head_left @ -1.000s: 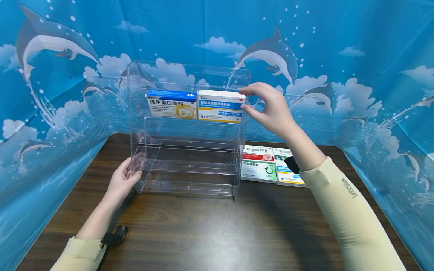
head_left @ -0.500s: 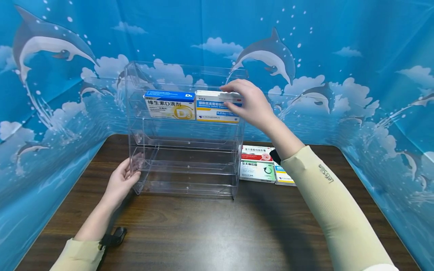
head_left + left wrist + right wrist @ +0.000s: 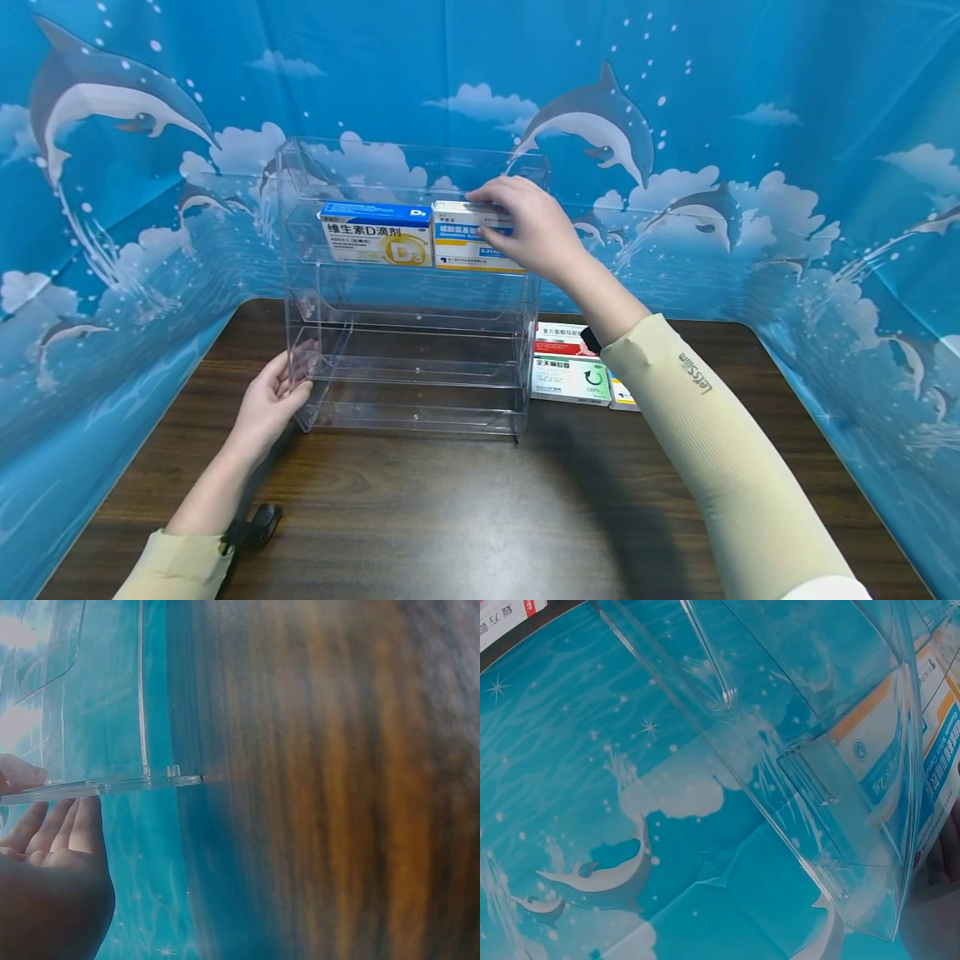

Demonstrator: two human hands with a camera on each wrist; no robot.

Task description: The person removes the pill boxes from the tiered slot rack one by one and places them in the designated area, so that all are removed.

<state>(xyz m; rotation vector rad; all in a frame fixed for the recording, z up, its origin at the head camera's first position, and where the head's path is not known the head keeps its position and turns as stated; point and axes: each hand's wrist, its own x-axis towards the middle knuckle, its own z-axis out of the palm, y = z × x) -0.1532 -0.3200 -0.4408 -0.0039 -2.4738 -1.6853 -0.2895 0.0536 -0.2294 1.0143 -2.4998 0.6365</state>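
Observation:
A clear acrylic tiered rack [image 3: 420, 367] stands on the table. My left hand [image 3: 266, 404] grips its left side panel; in the left wrist view the thumb and fingers lie on opposite sides of the panel [image 3: 112, 785]. On an upper tier, a blue-and-yellow vitamin D box [image 3: 375, 237] leans beside a white-and-blue capsule medicine box [image 3: 456, 240]. My right hand [image 3: 536, 229] pinches the capsule box, thumb on its front and fingers over its top edge, hiding its right part. In the right wrist view that box [image 3: 937, 750] shows through and beyond the clear side panel.
Flat on the table [image 3: 420, 517], right of the rack, lie a red-and-white box [image 3: 557, 340], a green-and-white box [image 3: 570, 379] and a partly hidden white-blue-yellow box [image 3: 624, 397]. A blue dolphin curtain [image 3: 750, 100] hangs behind the table.
My right hand has moved left along the capsule box, from its right end towards its middle. The left hand keeps its grip on the rack. Both upper boxes stay in place.

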